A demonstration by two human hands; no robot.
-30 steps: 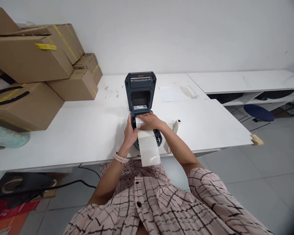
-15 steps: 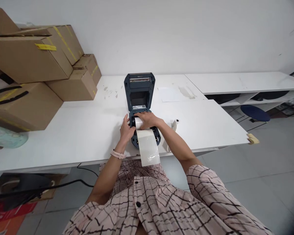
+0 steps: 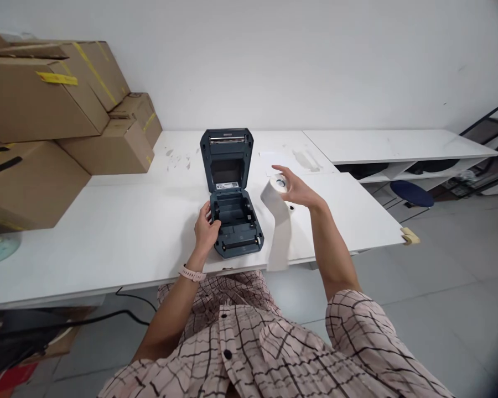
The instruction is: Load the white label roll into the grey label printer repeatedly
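Note:
A dark label printer (image 3: 238, 232) stands on the white table with its lid tipped back and its roll compartment bare. My left hand (image 3: 206, 228) grips the printer's left side, thumb over the rim. To the right of the printer, my right hand (image 3: 296, 188) holds a white label roll (image 3: 271, 190) by its end, fingers round it. A long strip hangs from the roll down toward the table's front edge. Just behind that strip, a small white piece with a dark hole (image 3: 291, 208) shows on the table, partly hidden.
Cardboard boxes (image 3: 108, 146) are stacked at the left, with a pale green rounded item (image 3: 0, 246) below. A sheet of paper (image 3: 273, 160) lies behind the roll. On the right are a shelf unit (image 3: 382, 145), a blue stool (image 3: 411, 193) and a padded table corner (image 3: 410, 236).
The label roll has come out of the printer and moved right in my right hand, its strip along with it. My left hand now grips the printer's side.

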